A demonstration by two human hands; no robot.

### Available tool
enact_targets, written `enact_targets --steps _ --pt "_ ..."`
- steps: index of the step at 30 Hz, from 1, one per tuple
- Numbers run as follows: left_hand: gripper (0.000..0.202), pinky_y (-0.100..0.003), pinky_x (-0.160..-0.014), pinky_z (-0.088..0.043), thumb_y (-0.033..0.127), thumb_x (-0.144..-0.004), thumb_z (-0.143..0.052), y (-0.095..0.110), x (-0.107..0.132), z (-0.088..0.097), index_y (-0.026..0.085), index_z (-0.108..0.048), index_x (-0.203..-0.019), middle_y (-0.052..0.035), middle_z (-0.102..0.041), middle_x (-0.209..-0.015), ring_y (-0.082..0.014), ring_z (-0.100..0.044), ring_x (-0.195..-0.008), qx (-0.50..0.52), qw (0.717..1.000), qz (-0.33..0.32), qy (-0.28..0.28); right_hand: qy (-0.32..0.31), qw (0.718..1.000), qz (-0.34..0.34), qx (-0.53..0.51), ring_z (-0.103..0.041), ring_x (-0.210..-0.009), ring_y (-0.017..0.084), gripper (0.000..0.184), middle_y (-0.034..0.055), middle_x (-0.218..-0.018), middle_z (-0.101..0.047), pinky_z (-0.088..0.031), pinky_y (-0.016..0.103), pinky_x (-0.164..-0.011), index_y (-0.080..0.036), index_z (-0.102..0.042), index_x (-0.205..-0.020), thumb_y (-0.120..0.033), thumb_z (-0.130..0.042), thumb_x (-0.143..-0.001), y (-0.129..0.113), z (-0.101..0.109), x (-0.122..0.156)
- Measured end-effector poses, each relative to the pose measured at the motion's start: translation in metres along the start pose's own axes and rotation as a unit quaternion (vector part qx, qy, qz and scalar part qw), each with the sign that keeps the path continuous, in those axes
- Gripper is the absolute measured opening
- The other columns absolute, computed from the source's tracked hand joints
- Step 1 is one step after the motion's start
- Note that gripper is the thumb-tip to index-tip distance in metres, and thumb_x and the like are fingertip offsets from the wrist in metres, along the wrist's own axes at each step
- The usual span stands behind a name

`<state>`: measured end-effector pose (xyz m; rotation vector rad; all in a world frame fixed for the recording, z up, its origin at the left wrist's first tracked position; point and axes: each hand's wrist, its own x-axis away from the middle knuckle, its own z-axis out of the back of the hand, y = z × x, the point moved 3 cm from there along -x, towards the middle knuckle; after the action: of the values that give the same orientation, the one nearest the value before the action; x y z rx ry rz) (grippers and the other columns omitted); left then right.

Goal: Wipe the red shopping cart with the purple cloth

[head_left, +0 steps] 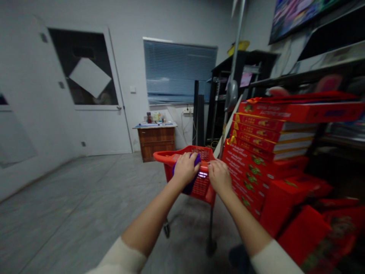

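A red plastic shopping cart (203,190) stands in front of me on dark wheeled legs. My left hand (186,168) is closed over a purple cloth (189,187), pressing it against the cart's near rim; part of the cloth hangs down over the basket side. To the right, my right hand (219,176) has its fingers curled over the same rim near the corner. The fingertips of both hands are partly hidden.
Red gift boxes (251,167) are stacked high close by on the right. Beyond the cart are a wooden cabinet (158,142) with small items on top, a closed white door (105,131) and a window blind (179,72). Grey concrete floor (85,205) spreads left.
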<state>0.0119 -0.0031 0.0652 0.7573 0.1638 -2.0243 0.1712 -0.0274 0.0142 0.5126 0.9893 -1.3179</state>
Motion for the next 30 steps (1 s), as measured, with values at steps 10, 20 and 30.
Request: enact_targets --steps 10,20,30 --pt "0.031 -0.033 -0.099 -0.044 0.032 -0.095 -0.049 -0.014 0.003 0.012 0.021 -0.057 -0.123 -0.0100 -0.063 -0.119 -0.0222 -0.060 -0.110 -0.005 0.993 0.115 0.026 -0.006 1.000 0.013 0.014 -0.057 -0.112 0.026 0.042 0.0120 -0.105 -0.071 -0.040 0.041 -0.104 -0.015 -0.070 -0.108 -0.029 -0.031 -0.100 -0.017 0.007 0.007" --pt "0.030 -0.033 -0.101 -0.044 0.029 -0.095 -0.049 -0.044 0.002 0.017 0.019 -0.056 -0.122 -0.0098 -0.064 -0.117 -0.0214 -0.060 -0.112 0.018 0.994 0.108 0.028 0.023 0.991 -0.058 -0.114 -0.042 -0.136 0.025 0.053 0.0163 -0.145 -0.048 -0.037 0.050 -0.112 -0.014 -0.043 -0.144 -0.036 -0.025 -0.100 0.006 -0.011 0.018" --pt "0.033 -0.034 -0.105 -0.041 0.031 -0.095 -0.050 -0.010 0.006 0.007 0.022 -0.055 -0.126 -0.0089 -0.061 -0.126 -0.0210 -0.056 -0.117 0.020 0.999 0.022 0.012 -0.005 0.988 -0.053 -0.147 -0.041 -0.139 0.023 0.052 0.0147 -0.147 -0.048 -0.036 0.048 -0.114 -0.016 -0.045 -0.144 -0.038 -0.025 -0.101 -0.009 -0.022 0.020"
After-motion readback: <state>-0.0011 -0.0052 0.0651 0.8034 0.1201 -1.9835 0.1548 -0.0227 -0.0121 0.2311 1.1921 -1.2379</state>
